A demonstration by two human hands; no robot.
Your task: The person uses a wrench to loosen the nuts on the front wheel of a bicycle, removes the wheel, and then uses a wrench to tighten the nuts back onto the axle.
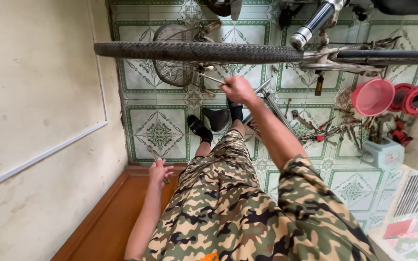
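Bicycle wheel (194,51), one, tyre spanning the upper view above the green-patterned tiled floor (158,130); wire basket (172,72), one, behind it; red round containers (372,96), three, at far right beside scattered tools (322,130); right hand (238,89), fingers closed around a thin metal tool (210,78) just under the tyre; left hand (159,171), fingers loosely curled on a small tool (153,154), near the wooden door (117,212); bare tiles between wall and legs.

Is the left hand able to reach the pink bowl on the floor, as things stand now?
Probably not. The left hand hangs low by the wooden door, holding a small tool, while the pink bowl lies far across, beyond the person's legs and right hand.
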